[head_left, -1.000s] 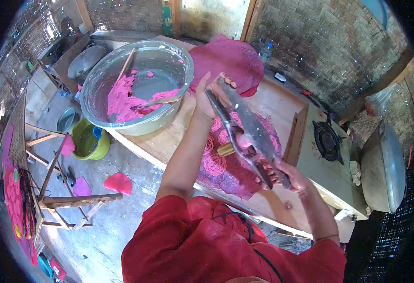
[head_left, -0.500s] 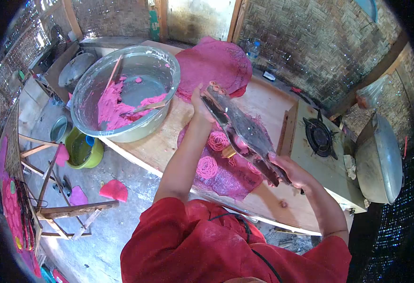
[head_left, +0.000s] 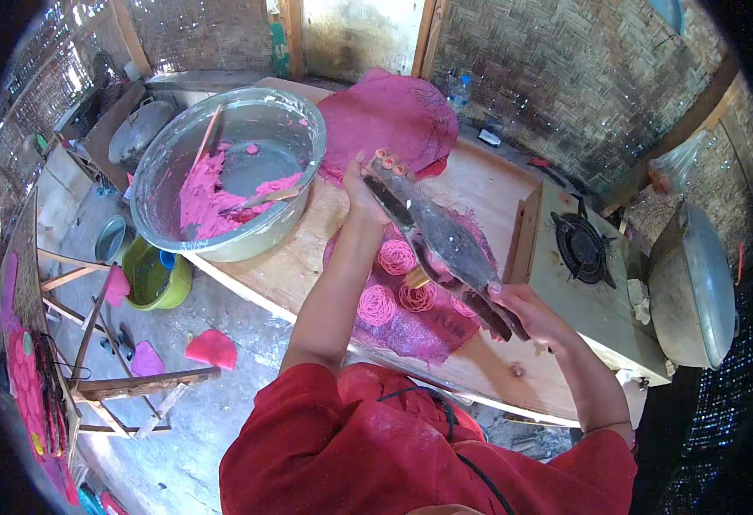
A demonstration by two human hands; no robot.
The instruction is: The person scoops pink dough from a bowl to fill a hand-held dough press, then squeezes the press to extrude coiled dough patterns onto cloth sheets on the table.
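A dark hand press with two long lever arms [head_left: 453, 240] slants across the middle of the view, over the table. My left hand [head_left: 368, 196] is wrapped around its far left end, fingertips curling over the top. Around its near right end, my right hand [head_left: 524, 311] is closed. A brass-coloured cylinder [head_left: 416, 277] shows beneath the press. Just below it, a round coil of pink strands [head_left: 417, 299] lies on a pink woven mat [head_left: 423, 336]. Other pink coils lie beside it, one at the left [head_left: 376, 305] and one farther back [head_left: 395, 257].
A large grey basin [head_left: 260, 245] with pink dough [head_left: 207, 202] and wooden sticks stands at the table's left. Pink round mats [head_left: 389, 120] are stacked behind. At right are a gas stove [head_left: 584, 249] and a big metal pan [head_left: 694, 287]. A green bucket [head_left: 170, 292] sits on the floor.
Under the brass-coloured cylinder, a few pink strands have grown into a full round coil. The press's two arms look slightly closer together. Both hands keep their grip.
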